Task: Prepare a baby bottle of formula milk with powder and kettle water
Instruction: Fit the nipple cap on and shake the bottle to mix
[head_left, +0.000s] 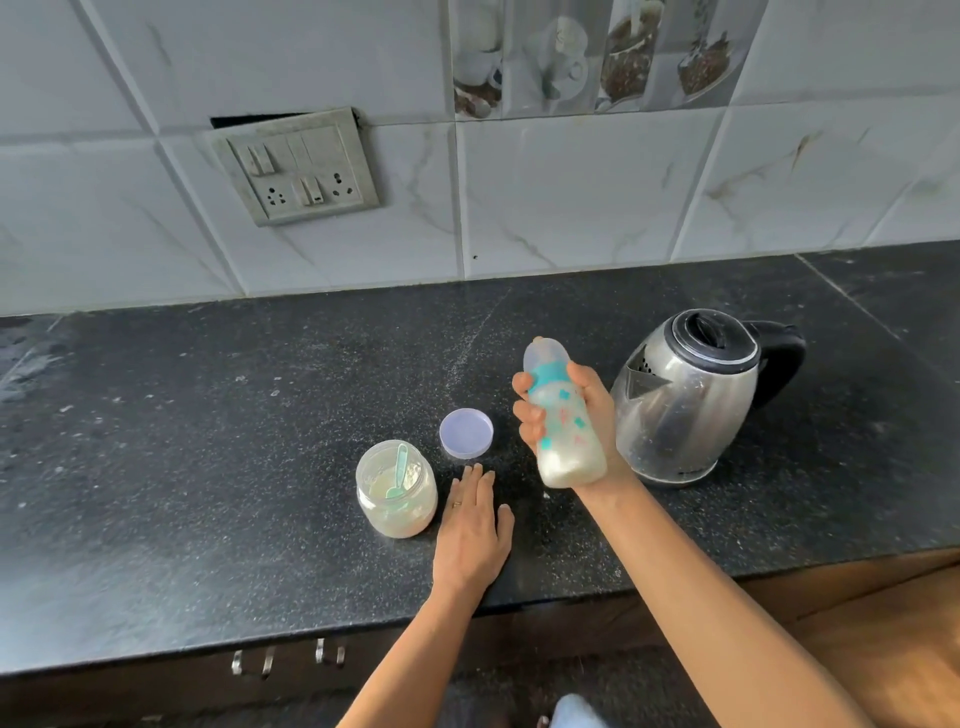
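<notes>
Up against a wall (571, 208) of pale marble-look tiles: black speckled counter (208, 415), a bit dusty, with pale flecks and smears toward the left. Grubby grey socket plate (296, 166) on the wall, sitting crooked with a dark gap along its top edge. Further up, picture tiles (597, 52) with cups and coffee beans. Wooden fronts below the counter edge, plus a few metal handles (288, 657).

On the counter, a steel kettle (685, 405) at the right, black lid shut, black handle pointing right, spout facing left. Open jar (397, 499) of pale powder near the middle, teal scoop (399, 475) stuck inside. Lilac lid (466, 433) lying loose just behind and right of the jar, not touching it.

As for the bottle (566, 426): up in the air just left of the kettle, gripped round the middle by the right hand (597, 405), fingers wrapped on one side and thumb on the other. Tilted, teat end up and away, base down toward the camera. Clear cap on, teal collar, teal and pink stars on the side. Cloudy walls, milky white stuff pooled at the base end.

Then the left hand (472, 525): flat on the counter, palm down, fingers straight, holding nothing, just right of the jar and in front of the lid. Thin ring (456, 503) on one finger.
</notes>
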